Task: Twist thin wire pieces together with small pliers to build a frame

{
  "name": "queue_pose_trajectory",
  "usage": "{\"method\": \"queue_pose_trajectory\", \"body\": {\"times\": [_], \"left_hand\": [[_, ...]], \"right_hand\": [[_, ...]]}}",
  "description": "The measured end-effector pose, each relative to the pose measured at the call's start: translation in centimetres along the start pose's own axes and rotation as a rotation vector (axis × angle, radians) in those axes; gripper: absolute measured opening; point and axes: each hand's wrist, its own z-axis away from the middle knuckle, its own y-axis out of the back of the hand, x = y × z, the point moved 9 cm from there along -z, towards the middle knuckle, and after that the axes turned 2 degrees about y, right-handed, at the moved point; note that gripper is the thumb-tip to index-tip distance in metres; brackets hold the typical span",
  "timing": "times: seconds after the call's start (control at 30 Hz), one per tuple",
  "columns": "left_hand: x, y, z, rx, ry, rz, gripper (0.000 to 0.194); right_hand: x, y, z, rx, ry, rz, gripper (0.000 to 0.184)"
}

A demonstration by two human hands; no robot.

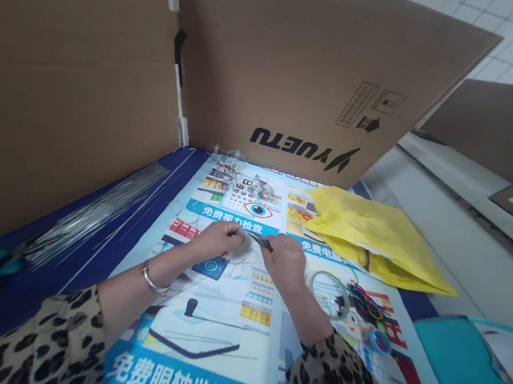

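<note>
My left hand is closed in a pinch on a thin wire or small piece I cannot make out, just above the printed poster. My right hand is closed round small dark pliers, whose tip points left at the pinch of the left hand. The two hands nearly meet at the middle of the poster. A metal bangle sits on my left wrist. Both sleeves have a leopard print.
A bundle of long metal wires lies at the left on the blue table cover. A yellow plastic bag lies at the right. A clear tape roll, coloured rubber bands and a teal box sit nearby. Cardboard walls stand behind.
</note>
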Motion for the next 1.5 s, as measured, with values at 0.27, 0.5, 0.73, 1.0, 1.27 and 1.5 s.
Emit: {"method": "queue_pose_trajectory", "body": {"times": [0.27, 0.5, 0.73, 1.0, 1.27, 1.5], "left_hand": [[0.5, 0.0, 0.3, -0.009, -0.029, -0.06, 0.012], [0.0, 0.0, 0.1, -0.021, 0.038, 0.057, 0.011], [-0.2, 0.0, 0.3, -0.06, 0.133, 0.26, 0.014], [0.0, 0.1, 0.3, -0.071, 0.108, 0.285, 0.011], [0.2, 0.0, 0.2, -0.091, 0.051, 0.25, 0.014], [0.2, -0.2, 0.2, -0.068, 0.023, 0.163, 0.013]], "right_hand": [[-0.2, -0.4, -0.1, -0.036, -0.002, 0.013, 0.014], [-0.6, 0.0, 0.0, 0.007, 0.033, -0.006, 0.014], [-0.2, 0.2, 0.0, 0.025, 0.014, -0.021, 0.015], [0.3, -0.4, 0.0, -0.013, -0.016, 0.001, 0.014], [-0.3, 0.1, -0.1, -0.019, 0.061, 0.02, 0.015], [-0.8, 0.6, -0.2, 0.009, 0.065, 0.015, 0.017]]}}
